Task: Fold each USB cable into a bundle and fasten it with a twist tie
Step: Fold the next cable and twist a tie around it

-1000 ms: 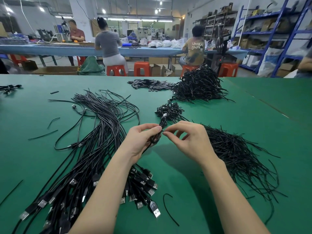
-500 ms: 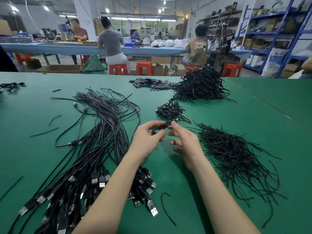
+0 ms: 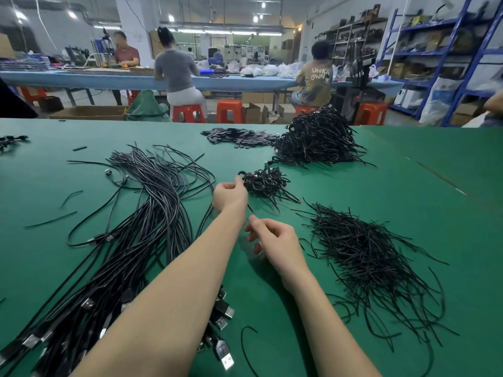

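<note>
My left hand (image 3: 230, 195) reaches forward to the left edge of a small pile of tied cable bundles (image 3: 268, 185). Its curled fingers and thumb hold a black bundled cable (image 3: 243, 176) against that pile, and a thin tie end pokes out below the hand. Nearer to me, my right hand (image 3: 275, 240) hovers over the green table (image 3: 381, 191) with loosely curled fingers that hold nothing. A long sheaf of loose black USB cables (image 3: 152, 213) lies to the left, plugs (image 3: 223, 312) toward me. A heap of black twist ties (image 3: 367, 257) lies to the right.
A big heap of finished bundles (image 3: 318, 140) sits at the table's far edge, flat black pieces (image 3: 239, 137) beside it. A stray tie (image 3: 245, 346) lies near my arms, more stray ties (image 3: 51, 220) at the left. People work at a blue bench (image 3: 245, 83) behind.
My left hand has carried the tied bundle forward to the small pile. My right hand has let go of it and drawn back toward me.
</note>
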